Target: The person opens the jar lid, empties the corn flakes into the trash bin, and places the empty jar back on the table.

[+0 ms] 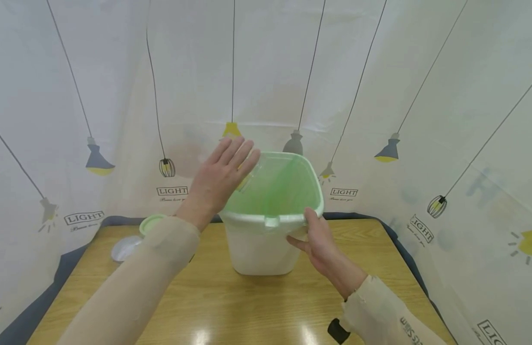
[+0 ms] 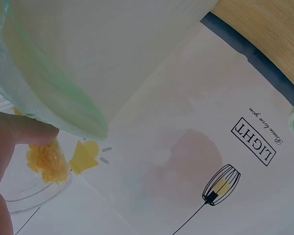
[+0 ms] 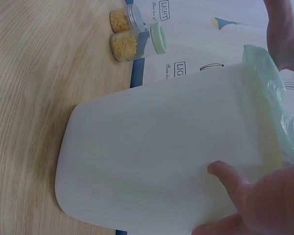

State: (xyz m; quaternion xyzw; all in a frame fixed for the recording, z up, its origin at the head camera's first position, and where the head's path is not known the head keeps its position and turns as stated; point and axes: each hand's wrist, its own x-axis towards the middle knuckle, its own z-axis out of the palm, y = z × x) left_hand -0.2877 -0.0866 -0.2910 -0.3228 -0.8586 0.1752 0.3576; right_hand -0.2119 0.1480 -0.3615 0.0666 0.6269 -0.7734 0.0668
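A white bin [image 1: 263, 251] with a light green plastic liner [image 1: 287, 187] folded over its rim stands upright on the table. Over the bin's left side, my left hand [image 1: 225, 175] grips a clear container [image 2: 48, 164] with yellow pieces inside, its thumb lying across it in the left wrist view. The head view mostly hides that container behind the fingers. My right hand [image 1: 324, 247] holds the bin's near right rim, one digit pressing the outer wall. Both digits show against the bin wall [image 3: 151, 147] in the right wrist view.
At the table's back left stand two clear jars of yellow pieces, one with a green lid [image 3: 158, 38], the other with a silvery lid [image 3: 135, 18]. A wooden table [image 1: 231, 311] lies under everything. Behind it hangs a pale curtain [image 1: 266, 62] printed with lamps.
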